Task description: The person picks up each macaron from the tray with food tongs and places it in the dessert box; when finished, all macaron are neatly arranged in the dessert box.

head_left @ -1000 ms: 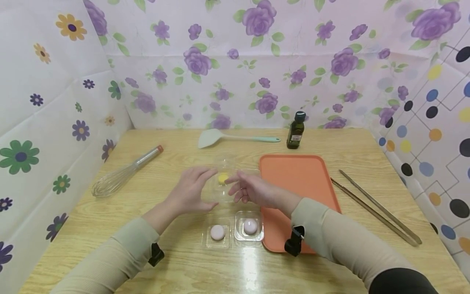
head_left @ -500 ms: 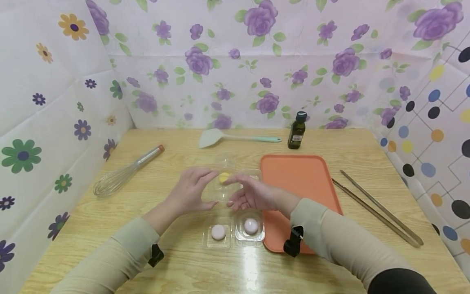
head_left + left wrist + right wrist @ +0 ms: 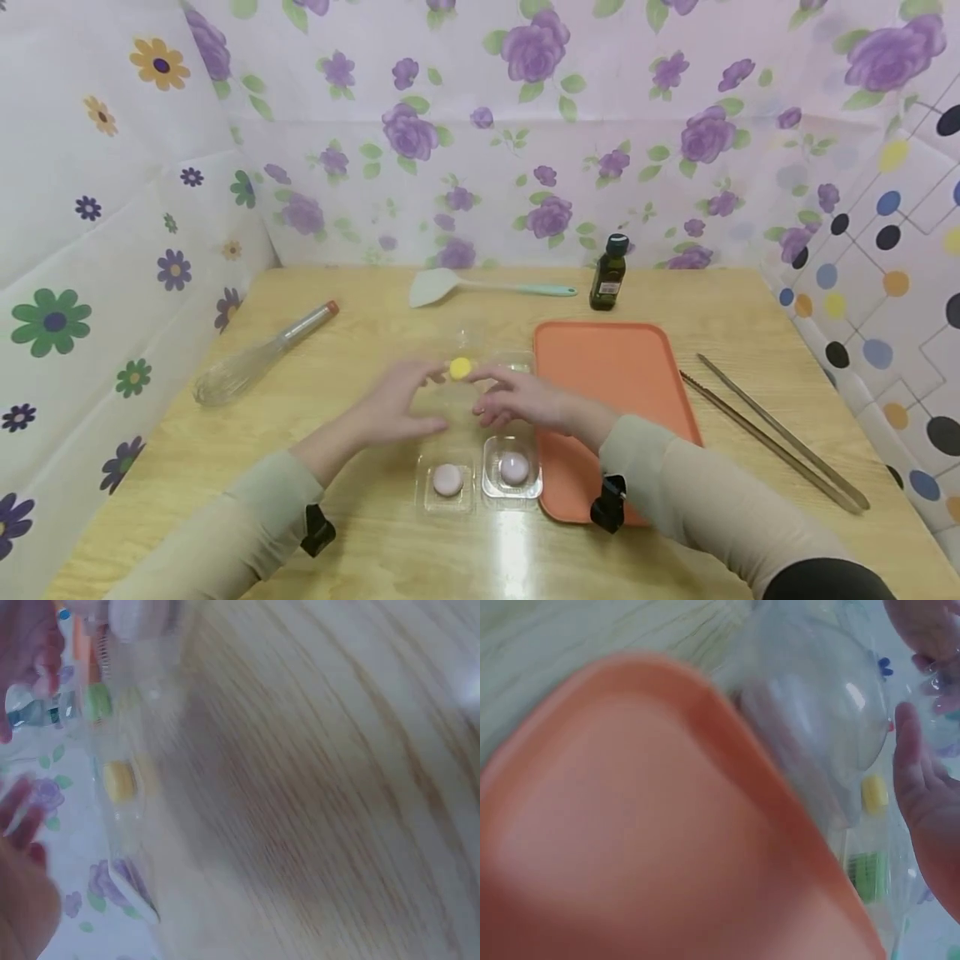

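Thumb and fingers spread apart, my left hand [image 3: 397,404] hovers on the left side of a yellow macaron [image 3: 460,368] in a clear plastic box. Opposite it, my right hand [image 3: 521,396] extends its index finger toward the macaron, the other fingers loosely bent. Clear glints lie near the left fingers [image 3: 934,690] in the right wrist view; whether plastic touches them is hard to tell. A green macaron [image 3: 97,701] in a clear box shows in the left wrist view. Nearer the body, two pale pink macarons, one left [image 3: 447,480] and one right [image 3: 514,468], sit in clear boxes.
An orange tray [image 3: 607,358] lies under the right forearm. Beyond it are metal tongs [image 3: 776,433] and a dark green bottle [image 3: 607,273]. A pale spatula [image 3: 487,286] lies along the back, with a whisk [image 3: 262,357] on the left.
Both hands have shifted slightly; the left fingers now spread wider and the yellow macaron shows fully between the hands. The right index finger has straightened. The boxes and tools stay in place.
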`<state>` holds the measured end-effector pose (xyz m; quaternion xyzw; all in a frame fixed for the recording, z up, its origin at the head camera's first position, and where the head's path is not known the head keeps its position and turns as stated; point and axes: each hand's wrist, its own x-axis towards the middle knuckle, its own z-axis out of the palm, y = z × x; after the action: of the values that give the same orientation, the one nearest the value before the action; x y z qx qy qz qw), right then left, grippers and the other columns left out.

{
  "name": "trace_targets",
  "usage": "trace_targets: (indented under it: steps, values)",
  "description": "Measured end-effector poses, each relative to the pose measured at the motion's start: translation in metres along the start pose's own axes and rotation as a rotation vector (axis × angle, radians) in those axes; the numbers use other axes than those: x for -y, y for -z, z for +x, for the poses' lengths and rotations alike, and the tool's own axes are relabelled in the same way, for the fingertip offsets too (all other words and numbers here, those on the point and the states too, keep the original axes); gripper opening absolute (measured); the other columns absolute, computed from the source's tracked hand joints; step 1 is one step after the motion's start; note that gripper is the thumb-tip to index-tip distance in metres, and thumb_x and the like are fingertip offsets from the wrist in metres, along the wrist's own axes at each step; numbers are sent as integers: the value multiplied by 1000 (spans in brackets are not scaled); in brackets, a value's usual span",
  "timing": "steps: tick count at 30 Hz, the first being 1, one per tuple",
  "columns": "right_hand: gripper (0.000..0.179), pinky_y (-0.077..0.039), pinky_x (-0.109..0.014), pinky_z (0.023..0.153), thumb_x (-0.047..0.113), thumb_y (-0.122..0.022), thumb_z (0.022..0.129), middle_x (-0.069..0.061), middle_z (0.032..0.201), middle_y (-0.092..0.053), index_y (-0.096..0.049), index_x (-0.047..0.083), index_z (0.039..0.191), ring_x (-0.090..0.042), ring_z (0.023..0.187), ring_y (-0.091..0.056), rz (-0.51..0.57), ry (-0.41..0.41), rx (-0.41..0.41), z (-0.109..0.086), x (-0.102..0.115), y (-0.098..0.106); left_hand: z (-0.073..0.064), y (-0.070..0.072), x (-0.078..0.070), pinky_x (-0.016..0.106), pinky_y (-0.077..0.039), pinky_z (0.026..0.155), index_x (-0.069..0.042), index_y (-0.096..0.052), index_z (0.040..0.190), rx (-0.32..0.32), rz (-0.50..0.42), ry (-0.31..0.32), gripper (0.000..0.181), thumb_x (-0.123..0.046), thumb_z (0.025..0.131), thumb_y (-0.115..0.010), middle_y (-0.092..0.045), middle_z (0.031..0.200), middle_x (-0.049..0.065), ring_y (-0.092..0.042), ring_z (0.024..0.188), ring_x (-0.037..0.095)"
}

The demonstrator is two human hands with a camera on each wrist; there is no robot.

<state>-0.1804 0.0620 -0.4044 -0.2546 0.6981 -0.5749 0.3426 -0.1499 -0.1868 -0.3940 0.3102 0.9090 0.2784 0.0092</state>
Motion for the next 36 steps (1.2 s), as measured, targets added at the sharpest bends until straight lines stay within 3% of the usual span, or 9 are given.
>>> trace_targets:
  steps: [3, 6, 13, 20, 26, 29, 36]
  values:
    - [50, -48, -38, 89, 20, -60, 90, -15, 115, -60, -43, 16, 137, -24, 103, -60, -218, 97, -11, -3, -1, 0, -3, -2, 0, 49, -41, 94, -3, -43, 137, 112, -183, 118, 62, -30, 85, -66, -57, 121, 9, -51, 111, 27]
    - [55, -46, -32, 91, 20, -65, 87, -10, 117, -59, -43, 16, 137, -21, 105, -58, -325, 166, -20, -3, -2, 0, -4, -3, 1, 52, -40, 95, -5, -46, 136, 156, -248, 162, 60, -34, 86, -65, -57, 121, 5, -50, 111, 23]
    - [64, -47, -29, 90, 20, -71, 82, -14, 125, -55, -42, 13, 139, -23, 107, -57, -358, 217, -7, -3, -3, -3, -10, 0, -1, 52, -41, 91, -7, -46, 135, 166, -274, 172, 66, -32, 80, -72, -56, 123, 4, -48, 110, 23]
    - [71, -44, -32, 93, 41, -73, 77, 4, 130, -51, -44, 21, 139, -14, 111, -51, -642, 243, -6, -5, -5, -11, -17, -2, -1, 46, -42, 90, -7, -48, 132, 165, -201, 132, 73, -39, 73, -77, -52, 125, 7, -48, 110, 25]
    - [74, -34, -39, 101, 50, -73, 75, 6, 133, -50, -47, 19, 136, -15, 120, -44, -905, 315, 22, -5, -8, -22, -31, -13, 0, 42, -40, 90, -8, -48, 130, 177, -113, 67, 82, -45, 65, -81, -48, 125, 4, -44, 109, 23]
    - [74, -32, -40, 101, 53, -72, 73, 4, 128, -54, -49, 19, 134, -15, 116, -44, -1012, 303, 8, -7, -9, -28, -36, -20, 3, 42, -38, 92, -9, -47, 130, 184, -66, 53, 84, -46, 63, -82, -48, 123, 1, -43, 109, 20]
    - [75, -26, -44, 101, 63, -66, 72, 4, 126, -53, -50, 21, 132, -16, 116, -40, -1135, 226, -20, -9, -10, -40, -43, -26, 3, 49, -32, 98, -9, -39, 137, 231, 17, 40, 104, -54, 54, -84, -45, 127, 3, -39, 117, 23]
